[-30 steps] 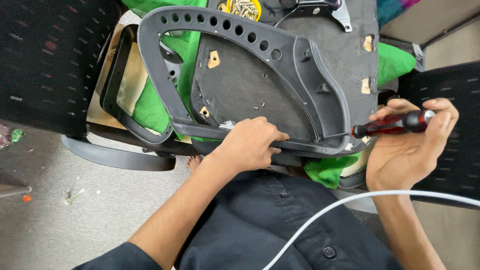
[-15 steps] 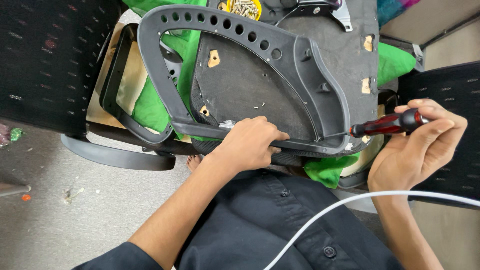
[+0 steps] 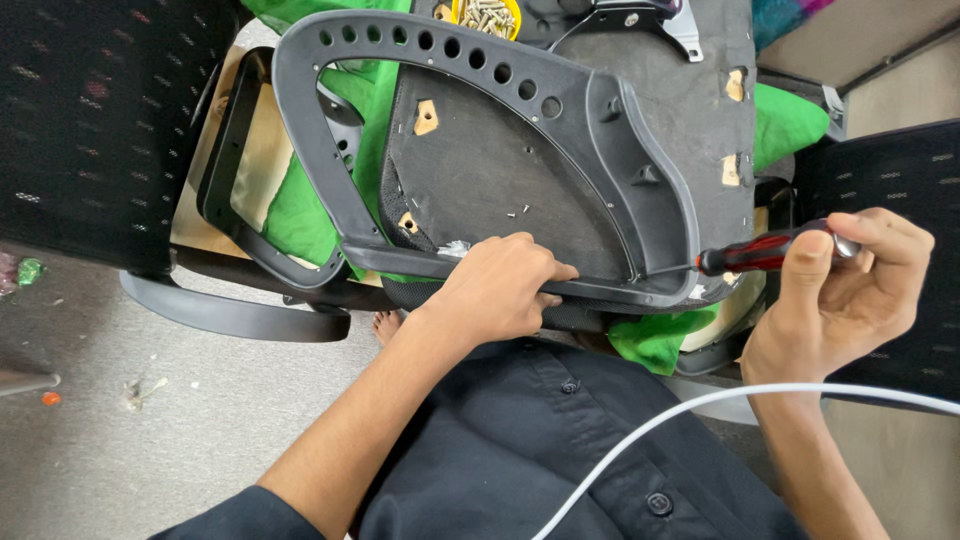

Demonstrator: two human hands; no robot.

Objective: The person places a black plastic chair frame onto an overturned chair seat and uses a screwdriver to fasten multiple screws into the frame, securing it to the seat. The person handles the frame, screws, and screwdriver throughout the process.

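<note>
In the head view, a grey plastic chair frame [image 3: 610,150] with a row of round holes along its upper bar is seen lying across a dark seat underside [image 3: 500,190] in the upper middle of the frame. The lower bar of the frame is gripped by the left hand [image 3: 495,290], its fingers curled closed over the edge at the centre of the picture. At the right, a screwdriver [image 3: 765,250] with a red and black handle is held in the right hand [image 3: 850,290], fingers wrapped tight around the handle end; its shaft points left, and the tip meets the frame's lower right corner. A small yellow tub of screws [image 3: 487,15] sits at the top edge, a round shape partly cut off; no label can be made out. Green cloth [image 3: 300,215] shows beneath the seat, left and right. A white cable [image 3: 720,400] curves across the lower right, over a dark shirt [image 3: 560,440].

Against the earlier frames, the left hand has stayed in place on the bar, while the right hand's fingers have shifted around the handle, as in turning
</note>
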